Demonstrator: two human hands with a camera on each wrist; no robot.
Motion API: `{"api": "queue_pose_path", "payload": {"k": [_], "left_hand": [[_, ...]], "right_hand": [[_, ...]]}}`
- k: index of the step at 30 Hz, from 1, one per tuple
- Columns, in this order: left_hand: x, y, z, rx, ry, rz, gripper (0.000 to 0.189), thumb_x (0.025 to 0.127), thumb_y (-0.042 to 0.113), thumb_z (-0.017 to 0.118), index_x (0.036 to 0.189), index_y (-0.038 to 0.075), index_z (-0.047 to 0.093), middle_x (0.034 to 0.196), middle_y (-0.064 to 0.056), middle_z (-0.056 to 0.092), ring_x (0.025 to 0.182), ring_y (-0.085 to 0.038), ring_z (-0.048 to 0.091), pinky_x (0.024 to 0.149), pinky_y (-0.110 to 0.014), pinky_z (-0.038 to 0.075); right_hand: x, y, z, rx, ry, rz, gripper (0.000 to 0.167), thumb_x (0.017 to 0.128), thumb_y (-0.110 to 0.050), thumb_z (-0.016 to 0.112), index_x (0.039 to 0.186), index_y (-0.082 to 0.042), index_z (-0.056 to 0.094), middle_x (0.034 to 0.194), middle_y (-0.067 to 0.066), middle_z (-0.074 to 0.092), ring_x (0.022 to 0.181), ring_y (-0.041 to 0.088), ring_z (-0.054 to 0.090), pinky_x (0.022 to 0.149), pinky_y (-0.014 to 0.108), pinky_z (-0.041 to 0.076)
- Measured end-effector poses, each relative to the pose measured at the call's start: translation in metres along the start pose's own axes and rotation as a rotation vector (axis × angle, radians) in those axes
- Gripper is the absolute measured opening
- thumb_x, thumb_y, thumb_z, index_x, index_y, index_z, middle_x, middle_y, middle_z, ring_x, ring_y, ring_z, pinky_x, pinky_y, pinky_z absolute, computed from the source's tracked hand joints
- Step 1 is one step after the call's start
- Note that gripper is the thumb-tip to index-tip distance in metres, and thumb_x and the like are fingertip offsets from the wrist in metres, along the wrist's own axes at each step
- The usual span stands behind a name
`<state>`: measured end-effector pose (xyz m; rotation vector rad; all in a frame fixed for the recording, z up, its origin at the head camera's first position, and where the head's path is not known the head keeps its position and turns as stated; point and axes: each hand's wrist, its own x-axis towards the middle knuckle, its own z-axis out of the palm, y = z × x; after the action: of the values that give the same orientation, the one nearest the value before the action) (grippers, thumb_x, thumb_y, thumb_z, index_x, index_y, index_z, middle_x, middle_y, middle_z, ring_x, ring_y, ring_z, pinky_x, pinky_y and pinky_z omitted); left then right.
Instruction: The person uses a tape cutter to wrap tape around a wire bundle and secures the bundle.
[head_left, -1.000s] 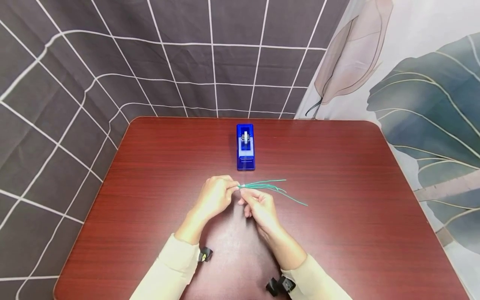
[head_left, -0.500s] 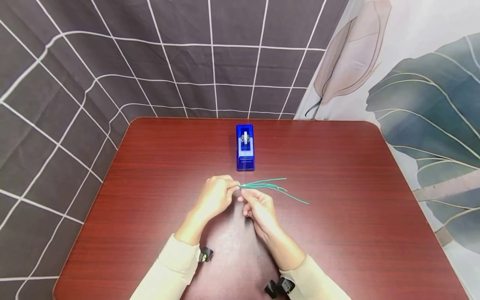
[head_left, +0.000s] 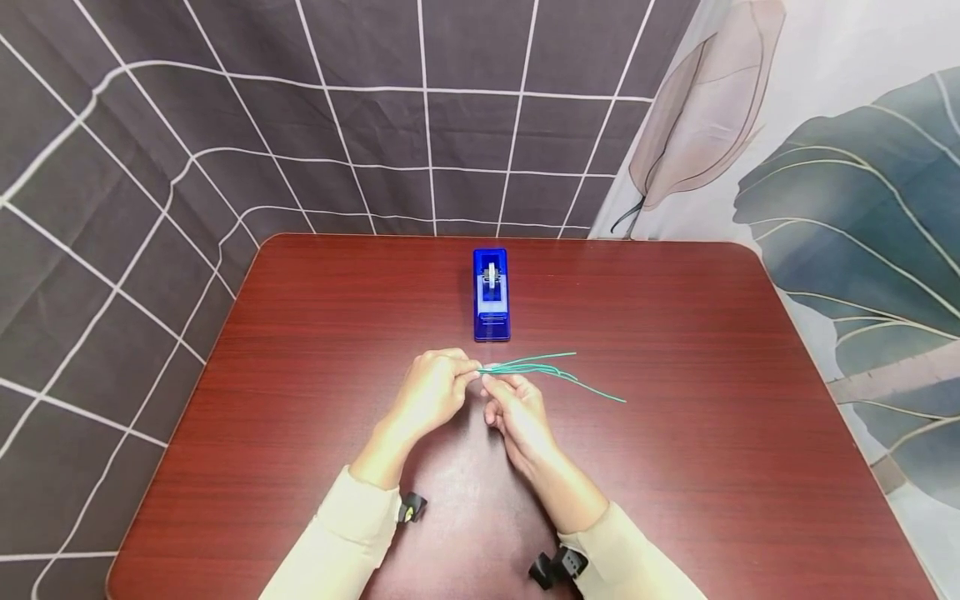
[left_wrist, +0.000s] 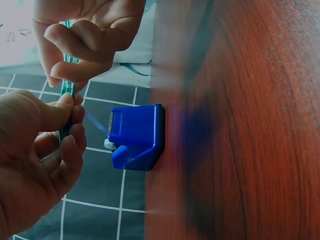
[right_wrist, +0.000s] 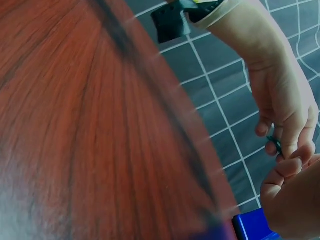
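A bundle of thin green wires is held up above the table, its loose ends fanning out to the right. My left hand pinches one end of the bundle between thumb and fingers. Close beside it, my right hand pinches the wires with thumb and forefinger. In the left wrist view, the green strands run between the two hands, and curled fingers cover part of them. The right wrist view shows only a short bit of green at the left fingers.
A blue tape dispenser stands on the red-brown wooden table, just beyond the hands. Grey checked cloth hangs behind and at the left; a leaf-patterned curtain hangs at the right.
My right hand has edged slightly up, and the wires' loose ends have shifted a little up and to the right. The left hand stays almost still.
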<state>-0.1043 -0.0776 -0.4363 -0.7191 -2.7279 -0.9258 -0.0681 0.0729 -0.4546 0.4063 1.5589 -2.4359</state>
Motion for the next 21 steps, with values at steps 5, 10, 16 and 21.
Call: {"api": "queue_pose_path", "payload": {"k": [5,10,16,21], "left_hand": [[-0.001,-0.001,0.001,-0.007,-0.001,-0.005,0.009,0.089,0.005,0.075,0.095,0.008,0.081,0.083,0.002,0.073,0.075,-0.016,0.070,0.070,-0.037,0.055],[-0.002,-0.003,0.001,-0.018,0.015,-0.003,0.010,0.088,0.003,0.075,0.094,0.008,0.081,0.082,0.002,0.073,0.075,-0.016,0.070,0.070,-0.037,0.056],[-0.001,-0.003,0.001,0.010,0.020,0.019,0.011,0.088,0.003,0.075,0.094,0.009,0.081,0.077,0.004,0.070,0.071,-0.016,0.068,0.066,-0.037,0.054],[-0.001,-0.002,0.000,0.014,0.021,0.030,0.008,0.087,0.003,0.076,0.091,0.008,0.081,0.077,0.003,0.069,0.069,-0.015,0.067,0.064,-0.038,0.054]], "right_hand": [[-0.001,0.000,-0.004,-0.105,-0.070,0.029,0.019,0.100,-0.010,0.061,0.106,0.008,0.063,0.065,-0.003,0.061,0.042,0.002,0.047,0.042,0.015,0.038],[-0.005,-0.012,-0.005,-0.297,-0.295,-0.035,0.030,0.102,-0.015,0.057,0.090,0.010,0.067,0.053,-0.003,0.054,0.039,0.004,0.046,0.040,0.018,0.038],[0.004,-0.036,-0.008,-0.711,-0.362,-0.773,0.009,0.094,-0.001,0.067,0.094,0.006,0.072,0.079,0.009,0.071,0.068,0.014,0.068,0.060,0.027,0.056],[0.020,-0.056,-0.015,-1.180,-0.290,-1.073,0.011,0.094,-0.006,0.068,0.101,0.002,0.072,0.101,0.012,0.071,0.096,0.027,0.068,0.086,0.042,0.055]]}}
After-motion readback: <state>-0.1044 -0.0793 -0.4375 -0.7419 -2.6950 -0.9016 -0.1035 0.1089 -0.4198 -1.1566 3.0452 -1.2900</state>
